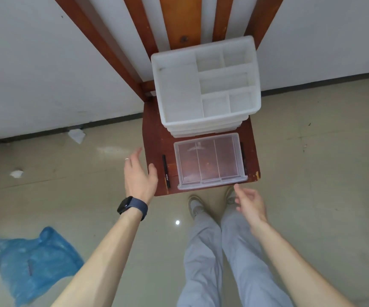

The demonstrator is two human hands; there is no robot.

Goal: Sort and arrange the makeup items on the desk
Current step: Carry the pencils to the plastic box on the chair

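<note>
A white organiser (pixel 179 91) with several empty compartments stands at the back of a red-brown wooden chair seat (pixel 154 138). In front of it lies a clear plastic drawer tray (pixel 208 160) with dividers, also empty. A black makeup pen (pixel 166 171) lies on the seat left of the tray, and another dark pen (pixel 243 158) lies along its right side. My left hand (pixel 138 176) hovers open beside the seat's left edge, close to the black pen. My right hand (pixel 249 202) hangs open just below the seat's front right corner. Neither hand holds anything.
The chair's slatted back (pixel 179 21) rises against a white wall. My legs and shoes (pixel 203 209) stand right in front of the seat. A blue plastic bag (pixel 37 260) and scraps of white paper (pixel 77 135) lie on the tiled floor to the left.
</note>
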